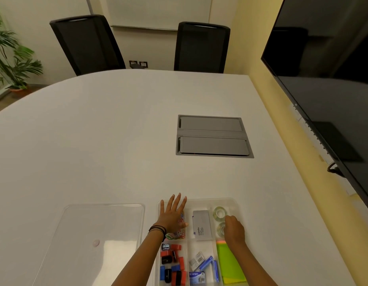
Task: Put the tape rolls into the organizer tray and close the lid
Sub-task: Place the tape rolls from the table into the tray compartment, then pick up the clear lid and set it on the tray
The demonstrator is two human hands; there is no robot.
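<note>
Head view, right hand (234,229) on glossy tape rolls (220,220), clear plastic tray (234,205)

I see a white table (121,141) with a rounded far-left edge and a straight right edge running along the wall. Set flush into its top, right of centre, is a grey hatch (213,136) with two closed flaps. At the near edge lies a clear organizer tray (234,203), divided into compartments, with stationery in them. Just beside it on the left, apart from it, a clear lid (92,240) lies flat on the table, running out of view at the near edge.
</note>
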